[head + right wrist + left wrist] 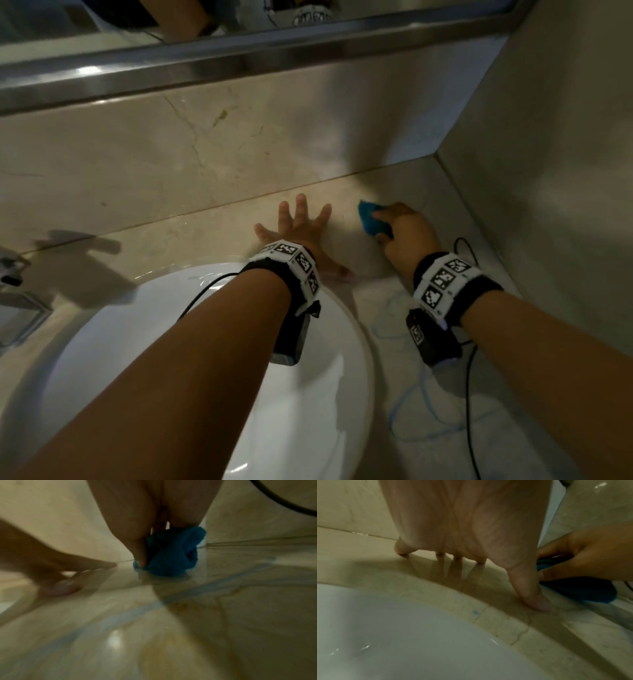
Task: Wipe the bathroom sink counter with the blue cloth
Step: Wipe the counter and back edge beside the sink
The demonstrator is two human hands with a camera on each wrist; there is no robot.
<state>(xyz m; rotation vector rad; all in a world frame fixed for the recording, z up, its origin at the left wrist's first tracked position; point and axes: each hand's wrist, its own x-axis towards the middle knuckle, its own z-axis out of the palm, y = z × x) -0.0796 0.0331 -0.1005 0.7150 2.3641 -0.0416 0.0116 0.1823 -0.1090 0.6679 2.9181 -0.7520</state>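
The right hand [407,229] is clenched around a bunched blue terry cloth [371,219], fingers curled over the top and the thumb pressed into its side, holding the wad down on the beige marble counter [212,236]. The cloth sits under and just ahead of that hand, near the back wall and toward the corner on the hand's outer side. In the right wrist view the cloth [173,555] touches the glossy stone, which shows pale bluish streaks nearer the wrist; that view is blurred, so whether those streaks are wet film or veining I cannot tell.

The left hand [301,229] grasps nothing: its 5 digits are splayed and straight, fingertips planted on the counter just beside the cloth. From the left wrist view the thumb and fingertips [481,561] meet the stone, with the palm raised off it.

The white oval ceramic basin [102,342] lies below the left wrist. A thin black cable [469,394] trails behind the right wrist across the counter.
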